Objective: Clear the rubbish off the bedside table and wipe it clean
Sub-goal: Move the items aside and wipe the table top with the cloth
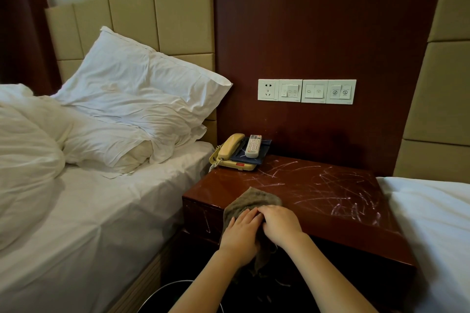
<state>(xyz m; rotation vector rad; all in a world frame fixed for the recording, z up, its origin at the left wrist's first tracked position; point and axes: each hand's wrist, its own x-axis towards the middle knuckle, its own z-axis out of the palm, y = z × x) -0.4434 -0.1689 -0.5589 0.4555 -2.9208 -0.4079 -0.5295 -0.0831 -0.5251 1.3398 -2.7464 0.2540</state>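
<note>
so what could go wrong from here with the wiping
1. The cloth, held by the left hand and right hand, sits bunched at the front edge of the bedside table, partly hanging off; it may only smear the white scribbles spread across the top.
2. A wide sweep toward the back corner could knock the remote lying loose by the phone.

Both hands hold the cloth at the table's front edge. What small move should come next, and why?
Probably push the cloth rightward across the bedside table with the right hand: white scribble marks cover the top there, and the cloth lies at its front left edge.
</note>
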